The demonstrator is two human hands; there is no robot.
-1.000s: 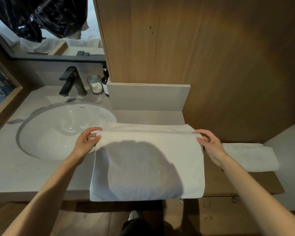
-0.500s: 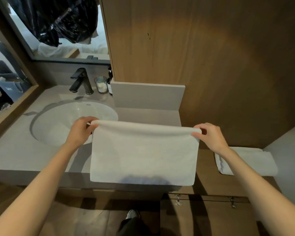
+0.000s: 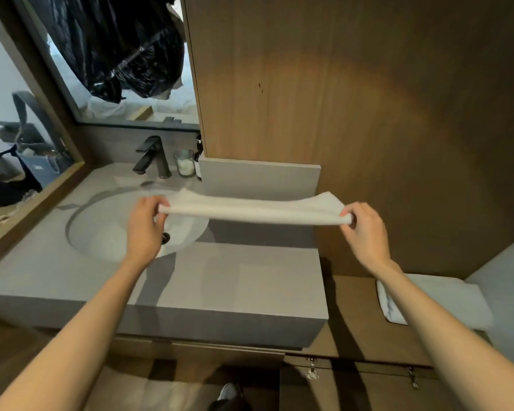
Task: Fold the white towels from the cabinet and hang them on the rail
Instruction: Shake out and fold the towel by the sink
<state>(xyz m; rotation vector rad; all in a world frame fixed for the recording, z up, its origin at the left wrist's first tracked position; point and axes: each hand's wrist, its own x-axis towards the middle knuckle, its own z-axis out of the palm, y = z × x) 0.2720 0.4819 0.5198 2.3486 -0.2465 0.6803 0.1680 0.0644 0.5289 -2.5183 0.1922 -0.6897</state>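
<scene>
White towel (image 3: 254, 209) stretched between left hand (image 3: 144, 229), right hand (image 3: 365, 232).

Grey vanity counter (image 3: 244, 280) is sitting there with a round sink (image 3: 107, 232) at 9 o'clock. Black faucet (image 3: 152, 157) is standing at 11 behind the sink, a glass jar (image 3: 184, 163) just beside it. Black plastic bag (image 3: 116, 46) is showing in the mirror (image 3: 72, 93) up top.
</scene>
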